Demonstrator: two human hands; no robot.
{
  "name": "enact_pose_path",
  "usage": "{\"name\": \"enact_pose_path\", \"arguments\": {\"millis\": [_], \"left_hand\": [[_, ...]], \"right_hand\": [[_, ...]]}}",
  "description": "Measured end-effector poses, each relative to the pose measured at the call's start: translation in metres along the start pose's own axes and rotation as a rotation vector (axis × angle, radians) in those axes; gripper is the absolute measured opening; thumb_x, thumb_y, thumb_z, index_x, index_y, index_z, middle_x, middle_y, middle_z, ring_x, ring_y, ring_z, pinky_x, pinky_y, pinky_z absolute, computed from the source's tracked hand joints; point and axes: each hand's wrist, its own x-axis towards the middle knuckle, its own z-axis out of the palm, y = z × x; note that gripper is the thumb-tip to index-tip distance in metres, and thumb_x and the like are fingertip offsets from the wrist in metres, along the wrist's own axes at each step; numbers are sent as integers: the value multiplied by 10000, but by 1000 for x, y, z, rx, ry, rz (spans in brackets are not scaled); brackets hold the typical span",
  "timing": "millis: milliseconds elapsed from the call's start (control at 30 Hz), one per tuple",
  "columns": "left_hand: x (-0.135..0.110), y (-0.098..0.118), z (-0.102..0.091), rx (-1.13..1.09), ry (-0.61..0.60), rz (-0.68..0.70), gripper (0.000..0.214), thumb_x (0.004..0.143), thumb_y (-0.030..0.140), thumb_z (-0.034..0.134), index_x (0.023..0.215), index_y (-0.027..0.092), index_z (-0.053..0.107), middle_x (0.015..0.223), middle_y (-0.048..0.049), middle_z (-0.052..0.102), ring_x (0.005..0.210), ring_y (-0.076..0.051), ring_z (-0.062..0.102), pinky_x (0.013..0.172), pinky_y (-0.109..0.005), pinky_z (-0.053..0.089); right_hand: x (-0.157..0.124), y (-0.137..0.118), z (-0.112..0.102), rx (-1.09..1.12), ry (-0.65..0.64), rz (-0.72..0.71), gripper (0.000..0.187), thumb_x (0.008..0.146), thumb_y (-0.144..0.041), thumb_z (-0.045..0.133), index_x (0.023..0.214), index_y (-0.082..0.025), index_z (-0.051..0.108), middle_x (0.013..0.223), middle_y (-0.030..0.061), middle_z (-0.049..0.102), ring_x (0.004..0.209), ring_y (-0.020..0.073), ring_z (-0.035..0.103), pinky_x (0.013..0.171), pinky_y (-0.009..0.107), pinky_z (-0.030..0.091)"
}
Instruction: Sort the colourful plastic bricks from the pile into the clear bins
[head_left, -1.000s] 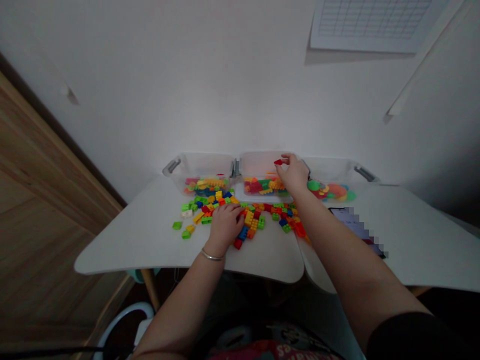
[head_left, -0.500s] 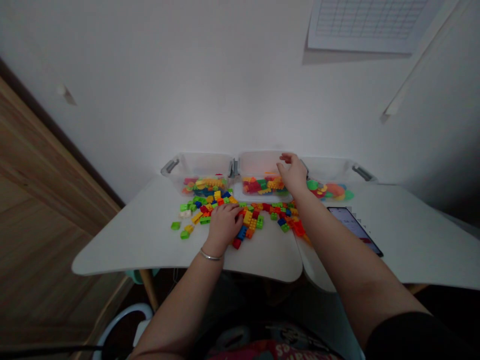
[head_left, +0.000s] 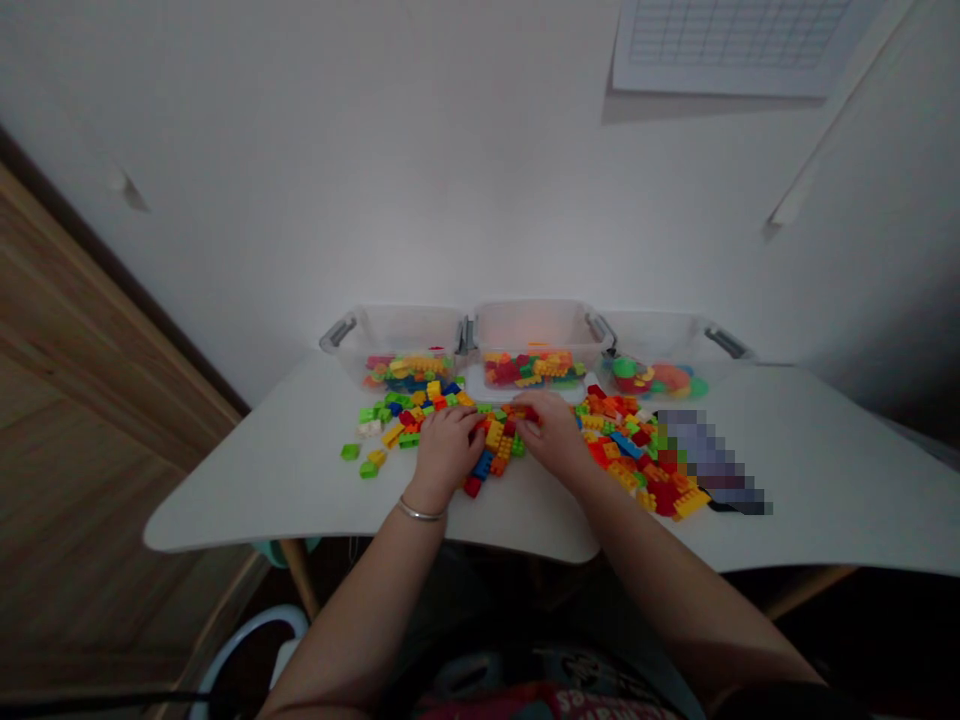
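Both hands are over a loose pile of studded plastic building blocks on the white table. My left hand (head_left: 444,450) lies palm down at the pile's left-middle part, fingers stretched over the blocks and thumb apart. To its right, my right hand (head_left: 553,432) has its thumb and fingers around a red building block (head_left: 531,412), partly hidden by the hand. Between the hands are a yellow block (head_left: 493,434), a blue block (head_left: 483,464) and a red block (head_left: 472,487). Green blocks (head_left: 369,469) lie left of my left hand.
Behind the pile stand three clear boxes with grey latches: a left box (head_left: 409,325) and a middle box (head_left: 529,320) holding blocks, and a right box (head_left: 660,330) with rounded colourful pieces. More blocks (head_left: 628,445) spread right, beside a blurred phone (head_left: 709,460).
My right hand has come down from above the middle box to the blocks beside my left hand and closed on a block. The left hand has stayed in place.
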Motion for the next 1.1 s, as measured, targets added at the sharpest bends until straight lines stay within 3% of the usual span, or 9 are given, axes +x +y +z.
{"name": "enact_pose_path", "arguments": {"millis": [133,333,633,1100], "left_hand": [[0,2,-3,-11,-11,-4,278,911,290,520,1093,243,724,1179,-44,701,1087,-241,605,965,-410,449],[0,4,-5,-36,-19,-20,275,909,284,521,1091,252,725,1178,-42,701,1086,-239,606,966,-417,447],[0,2,-1,3,-21,-4,287,916,308,511,1103,254,721,1181,-41,700,1081,-243,606,953,-415,448],[0,3,-4,1,-25,-7,280,910,293,518,1097,245,721,1181,-41,700,1082,-247,608,945,-415,455]], "right_hand": [[-22,3,3,-47,-155,38,293,834,-97,493,1045,-213,660,1087,70,688,1062,233,591,970,428,461],[-26,0,-8,-128,-267,16,383,809,-24,463,1023,-240,696,1075,54,704,1037,228,592,979,431,461],[-27,4,-4,-232,-299,-15,391,833,-55,507,1093,-255,720,1113,54,705,1040,237,583,979,424,464],[-31,8,-2,-346,-254,101,296,797,-134,574,1046,-230,703,990,83,694,1010,285,571,927,449,472]]}}
